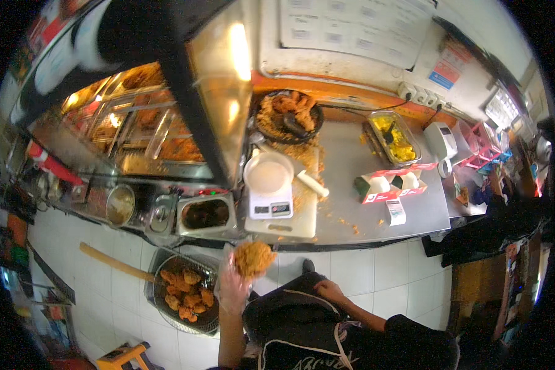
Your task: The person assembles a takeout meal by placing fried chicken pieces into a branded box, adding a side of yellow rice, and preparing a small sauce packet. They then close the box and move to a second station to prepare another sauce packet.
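Observation:
My left hand (233,288), in a thin clear glove, is raised and holds a breaded fried piece (253,258) in front of the counter edge. Just left of it, a wire basket (166,271) of several fried pieces sits low over the tiled floor, with a wooden handle (113,262) sticking out to the left. My right hand (329,288) rests on my dark apron and holds nothing. Above the fried piece, a white scale (270,205) with a white bowl (269,174) stands on a white cutting board (302,222).
A steel counter (345,160) carries a black bowl of fried food (288,115), a white-handled knife (312,184), a tray of yellow food (393,135), red-and-white boxes (388,185) and a paper slip (396,212). Steel tubs (206,214) and a lit display case (142,123) stand on the left.

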The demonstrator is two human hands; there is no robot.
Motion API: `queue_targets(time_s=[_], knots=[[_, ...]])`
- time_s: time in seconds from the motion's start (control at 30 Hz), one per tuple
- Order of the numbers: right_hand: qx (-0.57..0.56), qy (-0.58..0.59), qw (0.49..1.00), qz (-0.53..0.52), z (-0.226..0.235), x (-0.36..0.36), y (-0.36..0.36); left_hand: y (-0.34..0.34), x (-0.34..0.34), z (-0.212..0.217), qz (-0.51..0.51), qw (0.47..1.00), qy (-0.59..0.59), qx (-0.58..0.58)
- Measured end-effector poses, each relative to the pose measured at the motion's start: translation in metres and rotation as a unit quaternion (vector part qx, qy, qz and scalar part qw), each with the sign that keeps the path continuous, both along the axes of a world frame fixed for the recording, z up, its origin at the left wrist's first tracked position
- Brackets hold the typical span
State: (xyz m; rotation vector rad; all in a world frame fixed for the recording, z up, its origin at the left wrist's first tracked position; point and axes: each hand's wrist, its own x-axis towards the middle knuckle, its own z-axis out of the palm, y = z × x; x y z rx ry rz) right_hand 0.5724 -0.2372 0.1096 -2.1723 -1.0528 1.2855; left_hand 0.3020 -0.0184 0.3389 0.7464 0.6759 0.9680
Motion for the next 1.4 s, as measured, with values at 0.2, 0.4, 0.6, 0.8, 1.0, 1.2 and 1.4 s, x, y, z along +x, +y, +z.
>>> queue_targets(time_s=[0.2, 0.4, 0.6, 0.8, 1.0, 1.2, 1.4], knots=[[0.023, 0.154, 0.972, -0.177, 0.012, 0.095, -0.032, 0.167, 0.165, 0.010, -0.001, 0.998, -0.044, -0.054], [-0.030, 0.121, 0.963, -0.238, 0.026, 0.139, -0.074, 0.307, 0.261, -0.021, 0.057, 0.974, 0.217, 0.042], [0.036, 0.027, 0.971, -0.233, 0.047, 0.119, -0.079, 0.408, 0.296, -0.074, 0.038, 0.831, 0.473, 0.289], [-0.012, 0.023, 0.919, -0.394, 0.075, 0.109, -0.058, 0.387, 0.291, -0.070, -0.006, 0.502, 0.715, 0.485], [0.093, -0.189, 0.889, -0.405, 0.142, 0.138, -0.016, 0.249, 0.263, -0.013, 0.030, 0.755, 0.522, 0.395], [0.220, -0.331, 0.874, -0.280, 0.151, 0.251, 0.040, 0.090, 0.266, -0.010, -0.148, 0.839, 0.469, 0.233], [0.162, -0.314, 0.926, -0.135, 0.123, 0.287, 0.037, 0.017, 0.263, -0.026, -0.166, 0.852, 0.478, 0.133]])
